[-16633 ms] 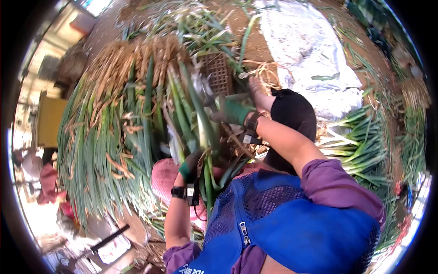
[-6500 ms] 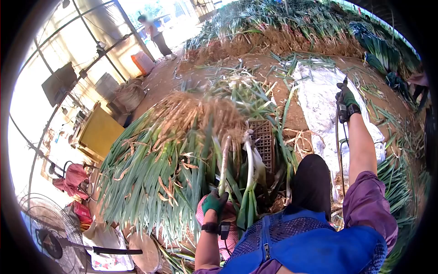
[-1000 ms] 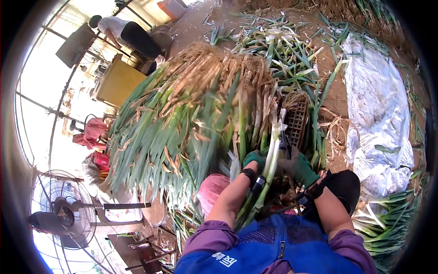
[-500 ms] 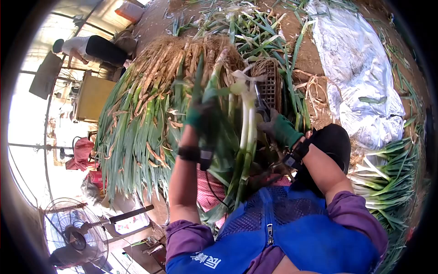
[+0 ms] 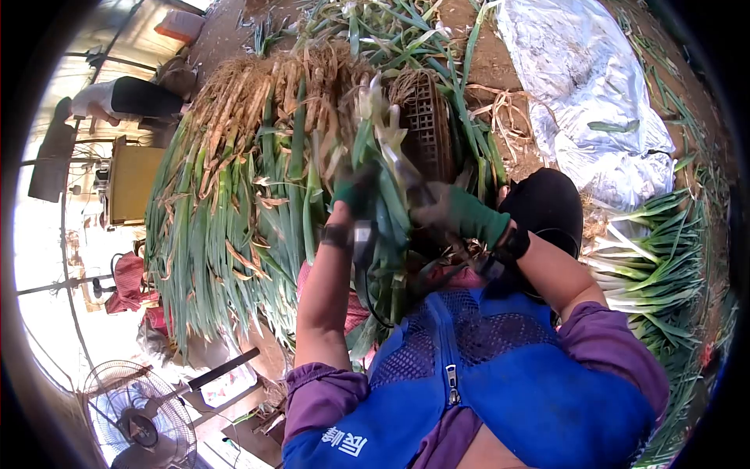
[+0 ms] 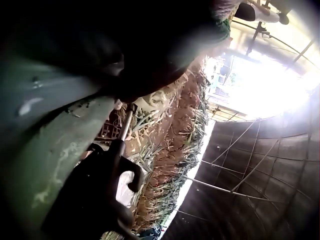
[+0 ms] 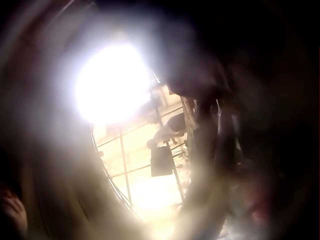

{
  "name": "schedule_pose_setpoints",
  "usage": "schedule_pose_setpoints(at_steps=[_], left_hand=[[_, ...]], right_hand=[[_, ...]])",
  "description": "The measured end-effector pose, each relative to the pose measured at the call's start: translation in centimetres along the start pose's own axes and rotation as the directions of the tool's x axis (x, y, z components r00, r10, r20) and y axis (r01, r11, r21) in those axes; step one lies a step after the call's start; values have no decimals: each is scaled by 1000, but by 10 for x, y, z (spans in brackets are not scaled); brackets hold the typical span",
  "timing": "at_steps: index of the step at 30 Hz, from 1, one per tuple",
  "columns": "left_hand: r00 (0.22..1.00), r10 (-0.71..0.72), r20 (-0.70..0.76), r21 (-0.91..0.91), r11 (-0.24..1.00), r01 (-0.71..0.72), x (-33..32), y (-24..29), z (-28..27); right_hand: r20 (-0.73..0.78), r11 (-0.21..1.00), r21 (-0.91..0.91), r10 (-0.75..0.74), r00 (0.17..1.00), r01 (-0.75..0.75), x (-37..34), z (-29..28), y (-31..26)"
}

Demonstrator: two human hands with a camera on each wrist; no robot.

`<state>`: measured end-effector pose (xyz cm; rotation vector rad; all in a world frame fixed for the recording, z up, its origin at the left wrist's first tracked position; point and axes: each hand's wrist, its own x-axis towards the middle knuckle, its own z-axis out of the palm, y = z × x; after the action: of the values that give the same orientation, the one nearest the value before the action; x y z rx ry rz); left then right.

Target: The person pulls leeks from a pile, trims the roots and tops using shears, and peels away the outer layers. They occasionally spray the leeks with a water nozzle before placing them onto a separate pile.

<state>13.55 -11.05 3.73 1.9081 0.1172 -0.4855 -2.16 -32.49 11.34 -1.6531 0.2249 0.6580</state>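
Note:
My gloved left hand [image 5: 355,191], blurred, grips long green onions [image 5: 383,199] in front of my lap, their pale root ends pointing away from me. Beside them, my gloved right hand [image 5: 465,215] holds a black air blow gun, blurred in the head view. In the left wrist view the blow gun [image 6: 102,175] shows its metal nozzle and hooked trigger close to broad green leaves [image 6: 65,150]. A large pile of unpeeled green onions [image 5: 226,195] with brown roots lies left of my hands. The right wrist view is mostly dark and glare.
A brown plastic crate [image 5: 426,117] stands beyond my hands. Peeled onions [image 5: 648,266] lie at the right near a white sheet [image 5: 586,94]. Loose leaves [image 5: 391,31] litter the ground ahead. A fan [image 5: 141,422] stands at lower left; a person [image 5: 133,98] bends over at upper left.
Earlier my right arm reached out over the white sheet with the blow gun. Over the last second, my left hand swings up and left; the upright white stalks now lean together in a blurred bunch.

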Motion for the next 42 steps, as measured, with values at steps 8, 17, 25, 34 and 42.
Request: schedule_pose_setpoints(at_steps=[8, 17, 25, 34, 42], left_hand=[[794, 462, 396, 488, 626, -607, 8, -31, -10], [912, 367, 184, 694, 608, -385, 15, -46, -11], [879, 431, 206, 394, 785, -478, 28, -85, -8], [839, 388, 381, -303, 910, -284, 17, -72, -29], [879, 196, 434, -274, 959, -79, -34, -7, -39]], right_hand=[[14, 979, -149, -141, 990, 142, -1, -9, -12], [39, 947, -265, -176, 984, 180, 34, -14, -30], [46, 933, -343, -98, 994, 108, 38, -19, -44], [19, 708, -670, -282, 959, 221, 165, -48, -65], [-81, 808, -555, -289, 954, 198, 173, -46, -55]])
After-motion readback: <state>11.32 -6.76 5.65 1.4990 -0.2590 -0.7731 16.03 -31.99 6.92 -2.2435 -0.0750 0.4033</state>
